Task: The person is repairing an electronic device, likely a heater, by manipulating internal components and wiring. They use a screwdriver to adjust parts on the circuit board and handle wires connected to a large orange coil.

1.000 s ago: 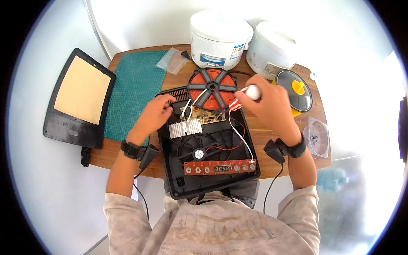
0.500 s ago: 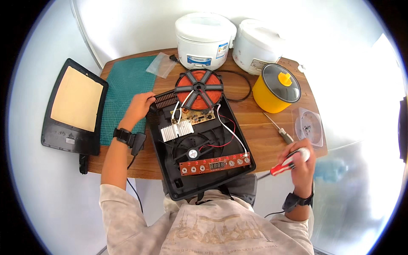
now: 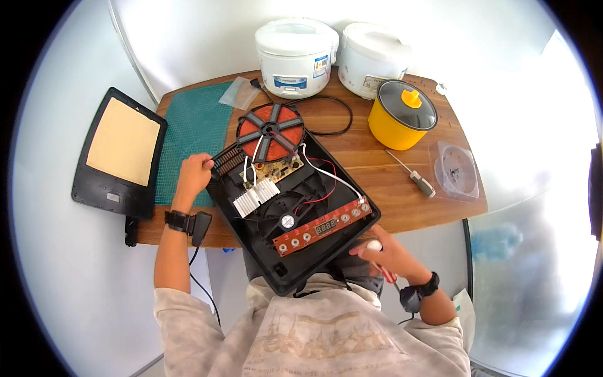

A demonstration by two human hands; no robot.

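My left hand (image 3: pixel 193 176) grips the vented back-left corner of an open black appliance housing (image 3: pixel 257 245), which is rotated and overhangs the table's front edge above my lap. Inside are a red coil with dark spokes (image 3: pixel 283 127), a circuit board (image 3: pixel 276 169), a silver heat sink (image 3: pixel 256 198), a fan (image 3: pixel 287 221) and a red-brown button board with a small display (image 3: pixel 325 227). My right hand (image 3: pixel 392 257) is closed on a red-and-white screwdriver (image 3: pixel 386 274) below the housing's front-right corner, its shaft pointing downward. Some fingertips are hard to make out.
The wooden table (image 3: pixel 377 188) also holds two white rice cookers (image 3: pixel 293 56) (image 3: pixel 370 50), a yellow pot (image 3: pixel 396 125), another screwdriver (image 3: pixel 411 176), a clear container (image 3: pixel 453 168), a green mat (image 3: pixel 188 125), a plastic bag (image 3: pixel 240 93) and a black cover (image 3: pixel 116 151) at left.
The housing has rotated, its top leftward, with my left hand on its corner. My right hand, still holding the screwdriver, has moved from beside the coil down below the housing's front-right.
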